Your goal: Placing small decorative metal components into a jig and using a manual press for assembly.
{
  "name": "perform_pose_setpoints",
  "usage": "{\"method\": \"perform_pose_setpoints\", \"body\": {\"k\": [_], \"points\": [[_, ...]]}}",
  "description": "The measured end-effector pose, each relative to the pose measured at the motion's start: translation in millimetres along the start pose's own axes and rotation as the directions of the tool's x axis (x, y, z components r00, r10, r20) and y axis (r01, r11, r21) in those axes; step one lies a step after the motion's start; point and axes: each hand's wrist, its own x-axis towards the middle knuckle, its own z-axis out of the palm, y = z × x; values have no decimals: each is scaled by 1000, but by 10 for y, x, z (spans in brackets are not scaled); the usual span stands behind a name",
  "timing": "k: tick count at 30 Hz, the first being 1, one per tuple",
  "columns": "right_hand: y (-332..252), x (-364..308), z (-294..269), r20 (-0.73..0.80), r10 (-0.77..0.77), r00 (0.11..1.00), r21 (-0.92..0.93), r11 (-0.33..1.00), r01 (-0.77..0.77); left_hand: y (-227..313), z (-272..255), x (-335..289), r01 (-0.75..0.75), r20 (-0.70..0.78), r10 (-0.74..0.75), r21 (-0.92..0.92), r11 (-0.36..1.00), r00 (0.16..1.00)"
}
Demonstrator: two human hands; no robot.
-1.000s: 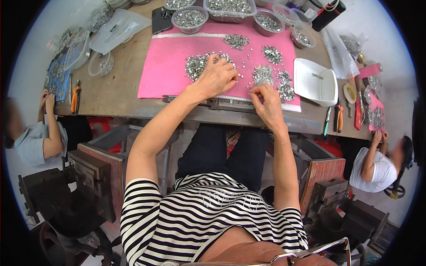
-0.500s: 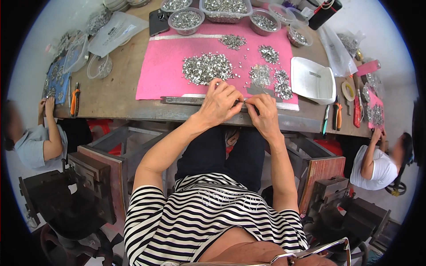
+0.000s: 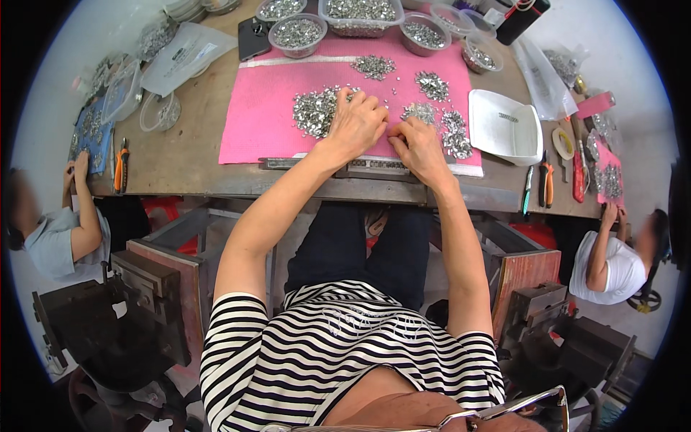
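Note:
Over the right side of a large heap of small silvery metal pieces on the pink mat, my left hand has its fingers bent down and drawn together. Anything between its fingertips is hidden. My right hand is pinched close by, just short of a small pile of thin silvery pieces; what it holds is too small to make out. Below both hands, along the mat's front edge, a dark metal bar carries a row of small parts. Another pile of metal pieces lies right of my right hand.
A white tray with a few small parts stands at the right. Beyond it lie orange-handled pliers and a red-handled tool. Tubs of metal pieces line the back. Co-workers sit at both sides.
Both hands, which were close together over the metal bar, have moved away from me and slightly apart. My left hand now covers part of the heap, and the bar's row of parts shows.

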Motion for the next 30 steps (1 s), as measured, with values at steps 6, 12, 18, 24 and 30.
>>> {"method": "perform_pose_setpoints", "body": {"k": [6,12,18,24,30], "points": [[-131,-225,-168,-21,169,985,186,969,-162,-1,-33,-20,90,92,-81,-97,991,992],[-267,-558,-186,-113,194,975,208,964,-167,24,-59,-10,148,97,-138,-113,982,986],[-306,-612,-163,-208,118,971,150,985,-88,82,-71,-30,68,23,-68,-16,998,997],[-268,-641,-64,-255,329,909,331,913,-237,128,-99,-102,45,13,-43,-109,993,999],[-276,-605,-83,-273,273,922,275,941,-197,45,-300,-212,139,-67,-152,-171,975,986]]}}
